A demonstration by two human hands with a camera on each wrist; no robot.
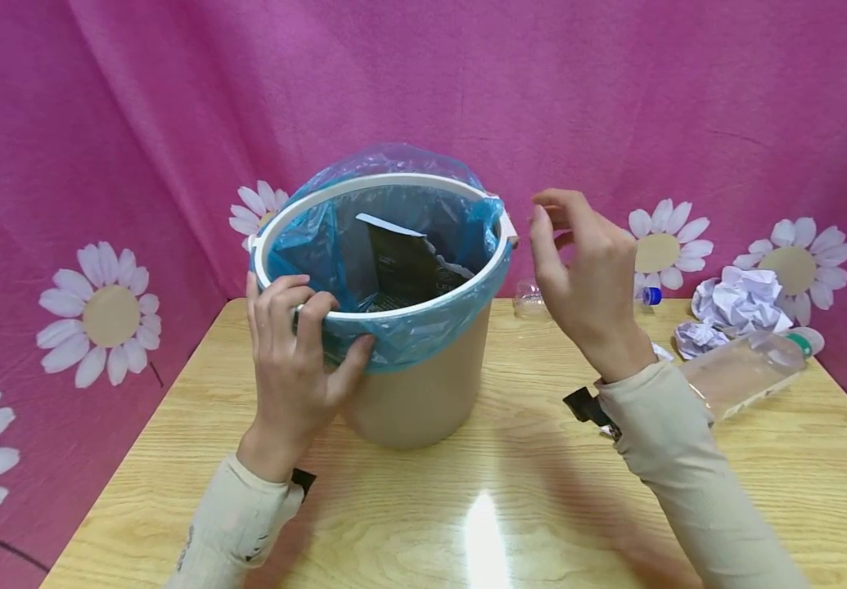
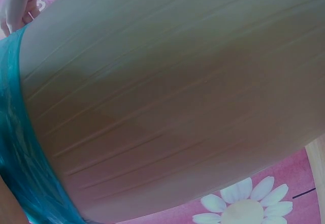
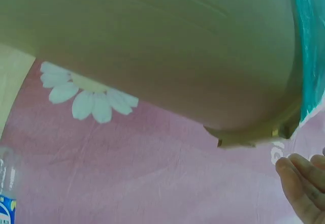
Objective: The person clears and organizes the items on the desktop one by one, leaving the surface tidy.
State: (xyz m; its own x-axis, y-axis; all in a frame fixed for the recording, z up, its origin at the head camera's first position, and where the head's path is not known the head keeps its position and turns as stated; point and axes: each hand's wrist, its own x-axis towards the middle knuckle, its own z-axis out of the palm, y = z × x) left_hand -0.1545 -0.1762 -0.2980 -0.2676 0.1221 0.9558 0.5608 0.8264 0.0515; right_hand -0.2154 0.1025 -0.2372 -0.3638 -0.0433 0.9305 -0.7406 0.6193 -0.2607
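A beige trash bin (image 1: 416,401) stands on the table, lined with a blue plastic bag (image 1: 423,339) folded over its outside. A white ring (image 1: 394,178) sits around the top over the bag. My left hand (image 1: 294,348) grips the near left of the rim, fingers over the ring and thumb against the bag outside. Off the bin's right side, my right hand (image 1: 588,274) is raised with loosely bent fingers and holds nothing. The right wrist view shows its fingers (image 3: 299,183) apart from the bin. Inside the bin lies a dark, flat package (image 1: 408,266) with a white edge.
On the right of the wooden table (image 1: 541,507) are crumpled papers (image 1: 743,298) and a large clear bottle (image 1: 747,372) lying down. A smaller bottle with a blue cap (image 1: 651,296) lies partly behind my right hand. A pink flowered curtain (image 1: 541,82) surrounds the table.
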